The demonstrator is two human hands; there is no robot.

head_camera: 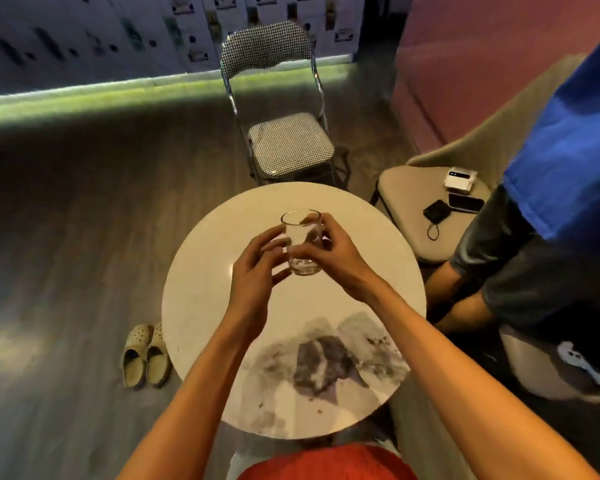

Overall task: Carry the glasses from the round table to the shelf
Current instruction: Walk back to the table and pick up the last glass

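Observation:
A clear drinking glass (302,242) stands upright over the far half of the round white table (201,289). My right hand (336,252) wraps its right side, fingers curled around the wall. My left hand (255,268) touches its left side, fingers spread along the glass. Whether the base rests on the tabletop or is just above it I cannot tell. No shelf is in view.
A checkered folding chair (288,143) stands beyond the table. To the right another person (534,237) in a blue top sits by a beige seat (406,188) bearing phones and a small box. Pale slippers (146,355) lie on the floor at the left.

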